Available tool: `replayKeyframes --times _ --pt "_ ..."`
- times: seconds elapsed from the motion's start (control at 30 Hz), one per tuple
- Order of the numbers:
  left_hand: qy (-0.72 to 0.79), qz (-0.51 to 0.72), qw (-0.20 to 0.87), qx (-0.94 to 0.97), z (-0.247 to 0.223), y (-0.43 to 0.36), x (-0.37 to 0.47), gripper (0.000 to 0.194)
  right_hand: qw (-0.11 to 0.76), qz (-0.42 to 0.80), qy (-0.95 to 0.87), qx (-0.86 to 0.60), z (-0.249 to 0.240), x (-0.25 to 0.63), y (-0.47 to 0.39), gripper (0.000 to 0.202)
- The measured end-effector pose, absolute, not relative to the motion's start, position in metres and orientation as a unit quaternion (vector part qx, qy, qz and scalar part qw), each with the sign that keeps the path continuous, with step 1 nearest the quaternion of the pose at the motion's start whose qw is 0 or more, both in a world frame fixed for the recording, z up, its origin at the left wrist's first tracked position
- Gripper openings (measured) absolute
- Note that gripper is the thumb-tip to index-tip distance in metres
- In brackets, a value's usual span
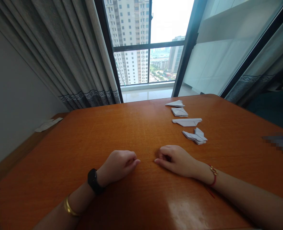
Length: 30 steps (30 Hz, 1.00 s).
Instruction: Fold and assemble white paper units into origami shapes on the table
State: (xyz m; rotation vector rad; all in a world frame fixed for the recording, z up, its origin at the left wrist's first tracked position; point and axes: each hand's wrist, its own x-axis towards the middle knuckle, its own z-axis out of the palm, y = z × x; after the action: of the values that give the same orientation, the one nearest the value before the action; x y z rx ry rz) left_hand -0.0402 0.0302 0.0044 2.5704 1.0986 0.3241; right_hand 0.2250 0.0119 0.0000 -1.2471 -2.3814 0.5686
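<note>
My left hand [121, 163] rests on the wooden table [136, 127], curled into a loose fist with the thumb tip pointing right. No object shows in it. Across a short gap, my right hand [176, 160] lies on the table with its fingers curled in; the hollow between thumb and fingers holds nothing visible. Just beyond it is a folded white paper piece with an upright flap [196, 136]. Farther back, in a column, lie a long flat folded paper [187, 122], a squarish folded paper [179, 111] and a pointed folded paper [176, 103].
White sheets [49, 124] lie on a low ledge at the left by the wall. A blurred dark item [281, 143] sits at the right table edge. Grey curtains [83, 57] flank a window [148, 48] behind the table.
</note>
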Motion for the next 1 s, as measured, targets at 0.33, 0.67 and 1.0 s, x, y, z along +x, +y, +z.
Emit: replayKeyframes --times 0.33,0.67,1.0 --pt "0.384 0.110 0.164 0.902 0.0051 0.0305 -0.0395 0.025 0.190 0.202 -0.851 -0.445 0.0006 0.2245 0.0127 0.025" --pt "0.385 0.109 0.163 0.902 0.0039 0.0302 -0.0399 0.026 0.184 0.209 -0.854 -0.439 0.0015 0.2252 0.0122 0.018" --pt "0.385 0.108 0.158 0.903 0.0024 0.0304 -0.0403 0.026 0.179 0.203 -0.859 -0.435 0.0021 0.2248 0.0129 0.017"
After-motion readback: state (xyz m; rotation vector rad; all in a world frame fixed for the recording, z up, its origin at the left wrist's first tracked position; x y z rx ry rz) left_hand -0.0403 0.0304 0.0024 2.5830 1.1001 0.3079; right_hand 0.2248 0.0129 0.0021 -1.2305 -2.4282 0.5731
